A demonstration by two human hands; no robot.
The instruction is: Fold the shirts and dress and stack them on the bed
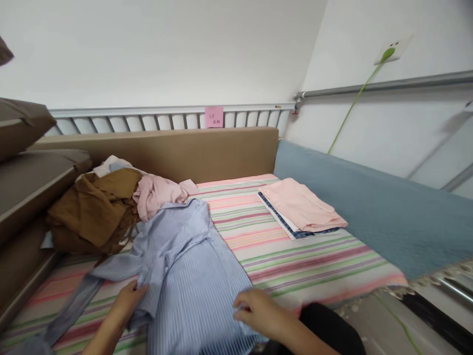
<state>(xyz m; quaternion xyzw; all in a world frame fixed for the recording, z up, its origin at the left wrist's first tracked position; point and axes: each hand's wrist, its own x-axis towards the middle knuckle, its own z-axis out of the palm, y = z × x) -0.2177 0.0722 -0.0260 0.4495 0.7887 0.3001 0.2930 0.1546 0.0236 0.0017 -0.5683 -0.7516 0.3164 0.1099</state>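
Left grip (131,296) touches blue shirt (195,281), closure unclear | right grip (256,309) pinches its edge | brown garment (98,209), pink garment (157,195) heaped by collar | folded stack (299,203) right | pink note (214,117): handwriting illegible

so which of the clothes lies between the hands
The blue striped shirt, laid out; the brown garment lies heaped at the left, and the pink-topped stack is folded.
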